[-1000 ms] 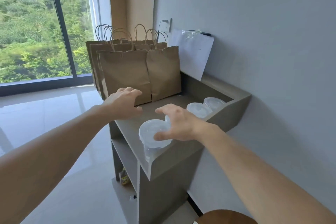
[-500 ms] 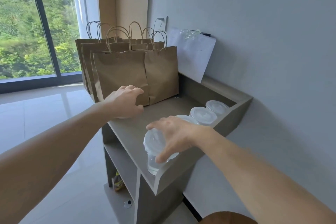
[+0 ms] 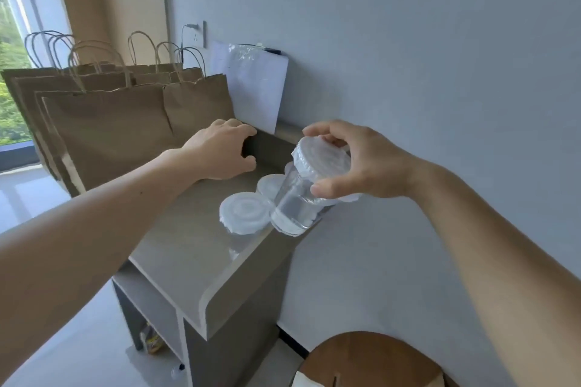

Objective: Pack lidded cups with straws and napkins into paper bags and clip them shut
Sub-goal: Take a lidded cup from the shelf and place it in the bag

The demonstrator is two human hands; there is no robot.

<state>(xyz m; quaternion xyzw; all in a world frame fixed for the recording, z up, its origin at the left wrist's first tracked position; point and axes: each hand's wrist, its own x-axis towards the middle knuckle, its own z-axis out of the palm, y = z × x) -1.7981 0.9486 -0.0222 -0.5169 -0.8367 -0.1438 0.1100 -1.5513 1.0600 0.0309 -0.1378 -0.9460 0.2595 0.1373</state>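
My right hand [image 3: 361,163] grips a clear lidded cup [image 3: 298,198] by its white lid and holds it tilted above the grey shelf unit [image 3: 201,261]. Two more lidded cups [image 3: 245,214] stand on the shelf top just left of the lifted one. Several brown paper bags [image 3: 110,132] with twisted handles stand upright at the far left of the shelf. My left hand [image 3: 223,151] hovers with curled fingers beside the nearest bag's lower right corner, holding nothing.
A white sheet in plastic [image 3: 251,85] leans against the grey wall behind the shelf, under a wall socket [image 3: 198,38]. A round wooden stool [image 3: 374,361] sits at the bottom right. A window fills the far left.
My right hand has lifted the cup off the shelf and raised it to the right. My left hand has moved right along the bags. The camera has swung right and closer.
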